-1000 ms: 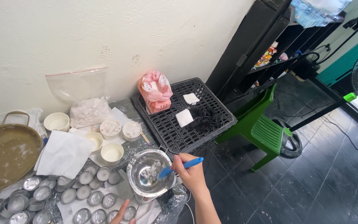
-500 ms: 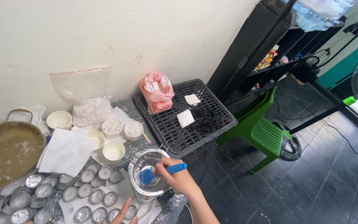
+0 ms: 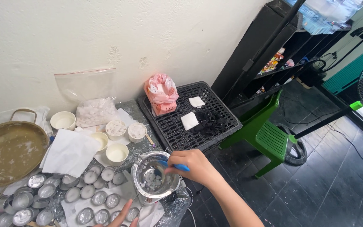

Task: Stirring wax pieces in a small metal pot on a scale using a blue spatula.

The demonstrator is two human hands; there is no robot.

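While my right hand (image 3: 192,167) pinches the blue spatula (image 3: 174,166) over the steel bowl (image 3: 154,180), my left hand's (image 3: 122,215) grip is spread beside tealight cups (image 3: 87,191).

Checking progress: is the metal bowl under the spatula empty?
Not empty: the metal bowl holds a few pale chunks near its bottom.

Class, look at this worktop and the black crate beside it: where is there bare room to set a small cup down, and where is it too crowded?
Free: the front of the black crate, between the white pads and the metal bowl; also the crate's near-left grid below the pink bag. Crowded: the foil cups fill the worktop's front, and paper cups pack its middle.
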